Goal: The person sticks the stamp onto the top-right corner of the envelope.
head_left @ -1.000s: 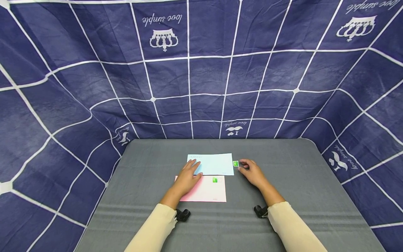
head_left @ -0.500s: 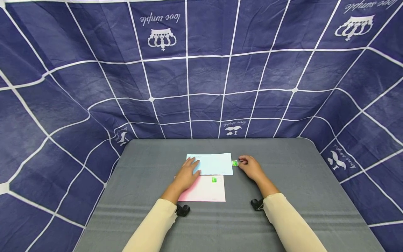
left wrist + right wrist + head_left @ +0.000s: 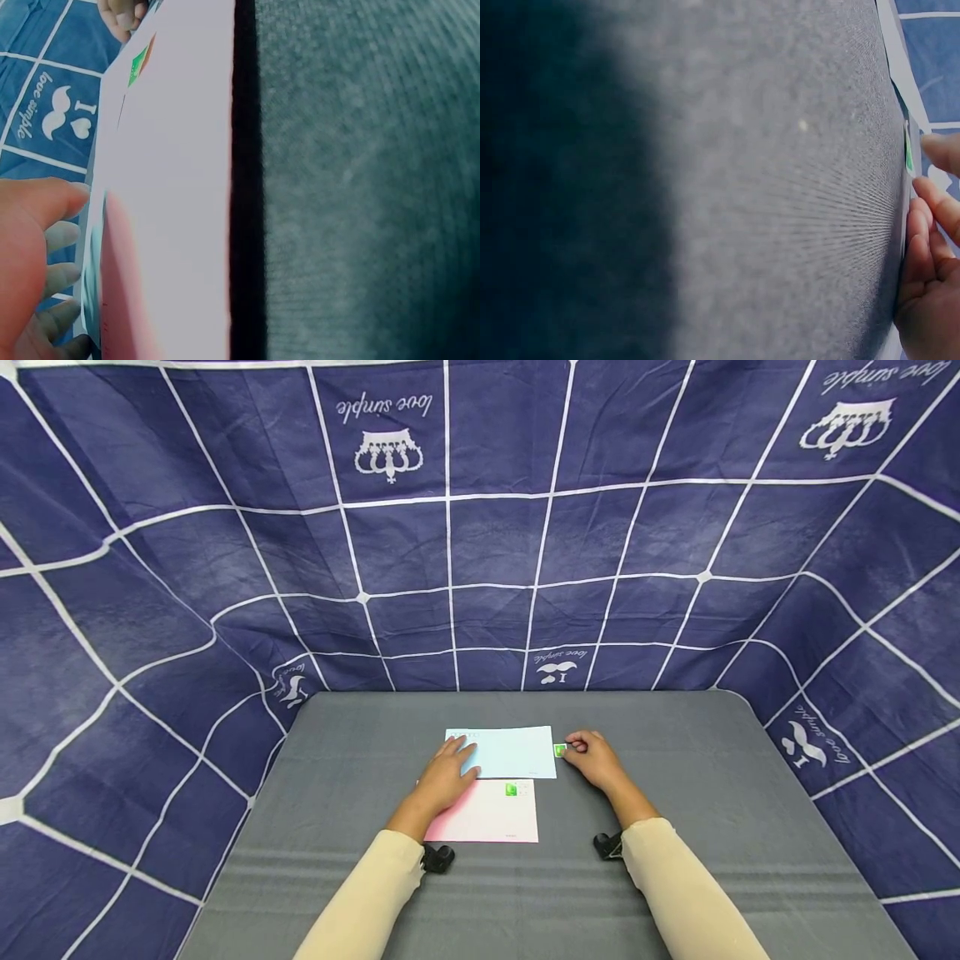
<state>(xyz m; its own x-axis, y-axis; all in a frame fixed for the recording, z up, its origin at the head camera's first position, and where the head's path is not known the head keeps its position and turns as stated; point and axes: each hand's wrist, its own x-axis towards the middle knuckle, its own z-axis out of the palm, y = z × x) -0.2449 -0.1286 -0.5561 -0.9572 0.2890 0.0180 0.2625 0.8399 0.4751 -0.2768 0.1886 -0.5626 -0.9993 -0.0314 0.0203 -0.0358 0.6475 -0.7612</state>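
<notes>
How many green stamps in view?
2. One stamp is near the upper right corner of the pink envelope; the other stamp is just right of the blue envelope, by the right hand. Any under the left hand would be hidden.

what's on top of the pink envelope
On the pink envelope, a green stamp shows at upper right; the left hand covers the upper left, so anything there is hidden.

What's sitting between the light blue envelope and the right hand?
A small green stamp lies between the light blue envelope and the right hand, close by the thumb; the head view shows it.
</notes>
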